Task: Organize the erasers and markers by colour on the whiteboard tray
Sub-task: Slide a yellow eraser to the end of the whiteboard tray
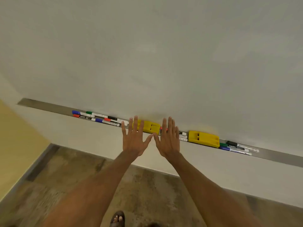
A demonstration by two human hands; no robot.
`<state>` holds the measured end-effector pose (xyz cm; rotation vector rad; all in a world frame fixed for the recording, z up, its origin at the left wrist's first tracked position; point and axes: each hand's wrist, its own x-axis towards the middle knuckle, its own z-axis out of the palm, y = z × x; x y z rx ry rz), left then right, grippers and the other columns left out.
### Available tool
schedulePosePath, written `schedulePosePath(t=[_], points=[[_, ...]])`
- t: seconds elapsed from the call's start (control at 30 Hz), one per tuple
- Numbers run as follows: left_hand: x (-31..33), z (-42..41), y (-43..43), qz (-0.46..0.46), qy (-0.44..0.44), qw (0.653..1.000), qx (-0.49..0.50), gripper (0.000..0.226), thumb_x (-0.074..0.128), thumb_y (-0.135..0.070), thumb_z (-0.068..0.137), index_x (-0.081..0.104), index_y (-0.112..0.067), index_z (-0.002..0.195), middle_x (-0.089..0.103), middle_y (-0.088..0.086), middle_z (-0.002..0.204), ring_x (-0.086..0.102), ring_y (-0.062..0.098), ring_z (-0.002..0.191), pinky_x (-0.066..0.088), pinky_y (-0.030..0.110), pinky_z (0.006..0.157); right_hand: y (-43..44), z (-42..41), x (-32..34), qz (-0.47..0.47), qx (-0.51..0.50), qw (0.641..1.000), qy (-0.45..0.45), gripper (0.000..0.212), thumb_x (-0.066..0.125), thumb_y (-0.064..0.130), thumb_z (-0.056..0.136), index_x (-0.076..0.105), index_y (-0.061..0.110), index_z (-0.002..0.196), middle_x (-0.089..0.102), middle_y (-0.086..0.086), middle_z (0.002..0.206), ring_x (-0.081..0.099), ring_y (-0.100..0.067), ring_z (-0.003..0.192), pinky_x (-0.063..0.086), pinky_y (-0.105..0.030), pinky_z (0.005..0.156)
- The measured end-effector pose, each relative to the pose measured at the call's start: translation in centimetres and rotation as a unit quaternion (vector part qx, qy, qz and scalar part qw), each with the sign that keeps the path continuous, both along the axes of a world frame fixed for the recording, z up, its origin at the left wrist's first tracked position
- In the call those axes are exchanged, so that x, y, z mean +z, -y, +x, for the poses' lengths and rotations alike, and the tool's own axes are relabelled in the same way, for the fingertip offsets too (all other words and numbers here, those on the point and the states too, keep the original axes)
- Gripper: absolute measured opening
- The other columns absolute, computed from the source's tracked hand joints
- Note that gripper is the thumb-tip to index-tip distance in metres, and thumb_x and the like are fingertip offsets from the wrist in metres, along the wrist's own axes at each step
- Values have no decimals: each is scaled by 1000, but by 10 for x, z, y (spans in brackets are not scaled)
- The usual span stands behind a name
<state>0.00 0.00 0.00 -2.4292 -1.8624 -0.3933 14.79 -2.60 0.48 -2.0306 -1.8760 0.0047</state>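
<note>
Hovering by blocky yellow eraser (151, 127): left hand (134, 142), right hand (168, 142), fingers (135, 122) splayed, released; smooth metal tray (49, 106)

- Yellow erasers: two, the left eraser (151, 127) and the right eraser (203, 139).
- Markers in the left cluster (98, 117): six by their caps, namely two blue, two red, one green and one black.
- Markers in the right cluster (236, 147): three, namely green, black and blue.
- Middle markers (183, 135): partly hidden behind the right hand (168, 141), so the count is unclear.
- Whiteboard tray (278, 155): one.
</note>
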Motion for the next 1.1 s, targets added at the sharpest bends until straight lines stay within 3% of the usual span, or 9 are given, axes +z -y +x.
schedulePosePath(t=[0.13, 0.23, 0.37, 0.57, 0.7, 0.93, 1.1], points=[[1, -2, -3, -44, 9, 998, 35, 84, 13, -69, 87, 32, -11, 145, 27, 14, 154, 23, 29, 144, 0, 53, 117, -4, 3, -6, -42, 10, 998, -55, 73, 31, 50, 94, 8, 5, 147, 10, -17, 157, 8, -32, 145, 18, -46, 118], [-3, -4, -9, -127, 43, 989, 59, 83, 26, -66, 88, 14, -10, 149, 13, 10, 159, 9, 24, 147, -3, 47, 117, -8, -3, -11, -78, 26, 994, -79, 72, 42, 39, 95, 8, 2, 146, 9, -16, 157, 6, -29, 146, 16, -43, 120], [-8, -9, -21, -214, 113, 966, 91, 87, 38, -63, 88, 10, -7, 149, 12, 11, 159, 10, 23, 147, 3, 45, 119, -15, -10, -16, -115, 13, 985, -129, 70, 47, 30, 94, 9, 1, 146, 11, -15, 156, 8, -29, 145, 14, -38, 118], [-15, -17, -44, -260, 218, 936, 96, 83, 51, -55, 87, 22, -5, 146, 28, 14, 153, 25, 30, 142, 21, 46, 117, -33, -18, -26, -113, -31, 977, -180, 67, 57, 21, 88, 24, -6, 140, 31, -24, 146, 24, -38, 138, 26, -45, 114], [-19, -21, -57, -275, 236, 928, 91, 75, 56, -52, 85, 34, -6, 139, 43, 15, 142, 39, 31, 133, 34, 46, 109, -45, -24, -33, -104, -85, 968, -213, 58, 63, 13, 81, 39, -10, 128, 48, -29, 128, 42, -45, 122, 38, -51, 104], [-27, -23, -73, -294, 230, 925, 78, 73, 58, -47, 86, 32, -3, 138, 46, 15, 137, 45, 32, 127, 40, 43, 104, -61, -37, -28, -115, -129, 955, -241, 56, 62, 11, 82, 37, -3, 130, 42, -24, 133, 39, -40, 123, 39, -46, 99], [-32, -26, -84, -277, 233, 930, 62, 42, 52, -28, 91, 44, -4, 125, 56, 17, 122, 54, 33, 112, 45, 42, 92, -69, -42, -30, -126, -155, 949, -244, 47, 60, 11, 83, 41, -3, 123, 44, -24, 128, 40, -38, 121, 42, -45, 94]])
